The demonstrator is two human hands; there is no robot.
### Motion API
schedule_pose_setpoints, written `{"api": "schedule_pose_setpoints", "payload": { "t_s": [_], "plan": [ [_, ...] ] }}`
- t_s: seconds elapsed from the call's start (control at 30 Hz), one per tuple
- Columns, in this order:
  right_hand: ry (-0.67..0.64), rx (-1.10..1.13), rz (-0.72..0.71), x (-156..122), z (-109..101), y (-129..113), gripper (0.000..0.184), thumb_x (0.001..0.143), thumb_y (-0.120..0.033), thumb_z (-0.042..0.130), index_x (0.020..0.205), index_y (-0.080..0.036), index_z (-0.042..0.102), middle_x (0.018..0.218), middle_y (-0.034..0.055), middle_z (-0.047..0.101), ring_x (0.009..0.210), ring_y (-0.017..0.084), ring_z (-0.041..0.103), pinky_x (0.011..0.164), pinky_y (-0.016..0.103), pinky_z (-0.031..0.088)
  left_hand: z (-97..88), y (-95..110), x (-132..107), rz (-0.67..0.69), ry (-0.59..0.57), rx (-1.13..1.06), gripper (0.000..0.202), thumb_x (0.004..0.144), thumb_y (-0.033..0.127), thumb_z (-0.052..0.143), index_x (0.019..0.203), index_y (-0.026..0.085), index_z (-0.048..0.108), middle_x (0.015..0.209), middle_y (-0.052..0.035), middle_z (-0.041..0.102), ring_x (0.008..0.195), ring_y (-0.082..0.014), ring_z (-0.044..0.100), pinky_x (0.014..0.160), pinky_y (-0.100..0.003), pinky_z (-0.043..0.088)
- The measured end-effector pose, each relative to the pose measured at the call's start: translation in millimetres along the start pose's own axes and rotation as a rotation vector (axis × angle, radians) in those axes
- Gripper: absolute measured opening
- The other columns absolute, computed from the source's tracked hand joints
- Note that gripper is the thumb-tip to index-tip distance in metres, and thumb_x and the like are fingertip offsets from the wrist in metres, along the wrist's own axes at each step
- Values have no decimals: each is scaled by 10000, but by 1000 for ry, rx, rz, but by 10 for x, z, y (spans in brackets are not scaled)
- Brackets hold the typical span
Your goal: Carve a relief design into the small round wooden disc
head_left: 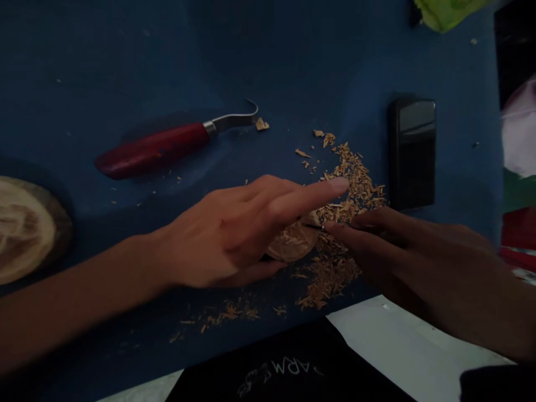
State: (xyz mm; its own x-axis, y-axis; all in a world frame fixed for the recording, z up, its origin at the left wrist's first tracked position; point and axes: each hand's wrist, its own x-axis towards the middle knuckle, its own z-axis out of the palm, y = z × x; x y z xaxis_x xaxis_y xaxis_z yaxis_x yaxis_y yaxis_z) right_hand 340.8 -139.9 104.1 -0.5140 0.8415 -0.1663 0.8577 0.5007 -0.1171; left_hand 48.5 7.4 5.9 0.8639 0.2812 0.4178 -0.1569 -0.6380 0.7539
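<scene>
My left hand (238, 229) is closed around a small round piece of wood (295, 243), its index finger stretched out over the top. The wood's upper face looks rough and carved, and the palm hides part of it. From the right, my right hand (419, 262) grips a carving tool (312, 226); only its thin dark metal end shows, touching or just above the wood. Its handle is hidden in the fingers. Pale wood shavings (330, 273) lie heaped beside and beyond the round piece.
A hook knife (163, 151) with a red handle lies beyond my left hand. At the far left sits a bark-edged wood slice (25, 234). A black phone-like object (412, 156) rests at the right of the blue tabletop (293, 56). Something yellow-green (448, 11) shows at the top right.
</scene>
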Motion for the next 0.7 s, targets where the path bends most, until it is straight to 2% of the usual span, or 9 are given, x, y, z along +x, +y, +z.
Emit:
{"api": "schedule_pose_setpoints", "payload": {
  "t_s": [0.07,0.13,0.23,0.33,0.4,0.47,0.6,0.7],
  "plan": [
    [16,3,3,-16,3,4,464,1209,-34,414,1594,-225,590,1153,31,820,735,161,710,601,338,410,-13,11,-13,-33,6,24,738,1265,282,632,1940,334,339,1773,-51,755,1570,-278,803,1187,-473,803],
    [37,37,-15,-33,-4,12,447,1214,-41,429,1579,-225,611,1134,22,833,786,169,751,625,339,466,-25,8,-41,-56,-28,1,779,1234,267,657,1942,322,336,1811,-70,727,1603,-301,794,1234,-501,790],
    [65,147,16,-49,-21,19,386,1272,-113,446,1552,-287,645,1176,10,864,836,157,796,692,338,538,-38,-2,-92,-112,-76,-52,853,1212,240,682,1958,372,289,1769,-60,751,1545,-289,840,1224,-465,795],
    [48,254,99,-53,-25,14,389,1273,-129,513,1550,-361,657,1216,-11,887,863,158,829,741,352,570,-35,11,-121,-178,-62,-27,751,1314,455,613,1958,467,229,1730,23,754,1471,-230,866,1153,-408,796],
    [69,263,102,-57,-18,14,382,1262,-121,543,1529,-363,671,1177,-19,880,864,149,831,728,344,562,-26,24,-125,-207,-37,23,702,1327,608,523,1950,481,224,1696,57,750,1423,-199,874,1124,-398,790],
    [106,243,77,-64,-12,19,351,1254,-131,567,1504,-344,693,1136,-22,862,834,141,812,703,338,545,-15,26,-124,-223,-26,57,702,1319,662,475,1948,452,242,1670,57,748,1395,-191,876,1125,-416,785],
    [108,177,58,-73,-30,17,407,1238,-121,501,1539,-323,685,1234,15,861,782,172,779,711,378,533,-2,-10,-119,-113,14,81,752,1315,575,589,1962,323,297,1614,-30,765,1339,-208,872,1096,-412,810],
    [87,128,16,-71,-53,-25,430,1211,-91,458,1535,-283,664,1165,28,829,708,175,694,636,410,428,-3,-27,-110,-113,18,100,772,1308,571,645,1957,288,339,1585,-70,764,1343,-217,854,1115,-390,810]
  ]
}}
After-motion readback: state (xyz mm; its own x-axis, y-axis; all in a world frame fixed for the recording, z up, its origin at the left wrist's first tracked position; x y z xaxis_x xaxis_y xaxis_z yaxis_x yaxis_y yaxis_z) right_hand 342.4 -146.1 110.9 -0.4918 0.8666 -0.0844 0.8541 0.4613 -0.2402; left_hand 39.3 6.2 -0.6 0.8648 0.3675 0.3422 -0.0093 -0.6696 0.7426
